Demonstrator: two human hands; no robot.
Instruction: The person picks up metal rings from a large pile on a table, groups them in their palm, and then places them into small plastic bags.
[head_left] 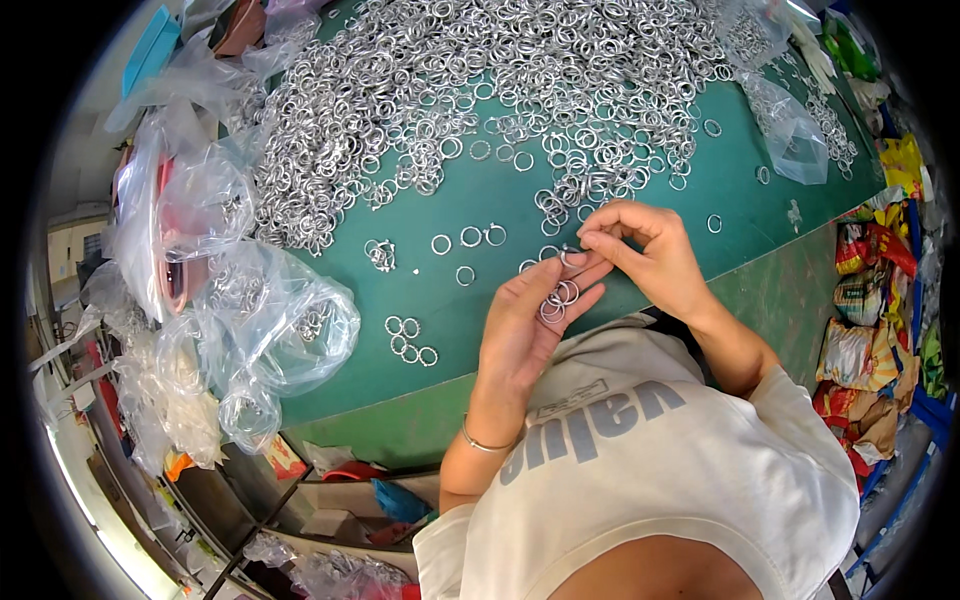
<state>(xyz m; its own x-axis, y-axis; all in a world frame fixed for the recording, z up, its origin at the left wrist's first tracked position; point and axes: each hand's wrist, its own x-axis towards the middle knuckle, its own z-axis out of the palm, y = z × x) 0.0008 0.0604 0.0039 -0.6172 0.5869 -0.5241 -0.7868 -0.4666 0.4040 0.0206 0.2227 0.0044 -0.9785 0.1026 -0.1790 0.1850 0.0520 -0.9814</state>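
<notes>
Several silver rings (560, 300) lie in the cupped palm and fingers of my left hand (518, 325), just over the table's near edge. Its thumb and index finger close on another ring (570, 258). My right hand (652, 262) has thumb and index finger pinched at that same ring, the fingertips of both hands meeting there; the fingers hide part of it. A great heap of silver rings (480, 60) spreads over the far side of the green table (440, 205). Small groups lie nearer: a pair of rings (482, 236), a cluster (381, 255) and several beaded-looking rings (410, 350).
Clear plastic bags (285, 330) with rings inside crowd the table's left end. Another clear bag (795, 135) lies at the far right beside more rings (835, 140). Colourful packages (865, 290) fill shelving at the right. Under the table are shelves (330, 500) with bags.
</notes>
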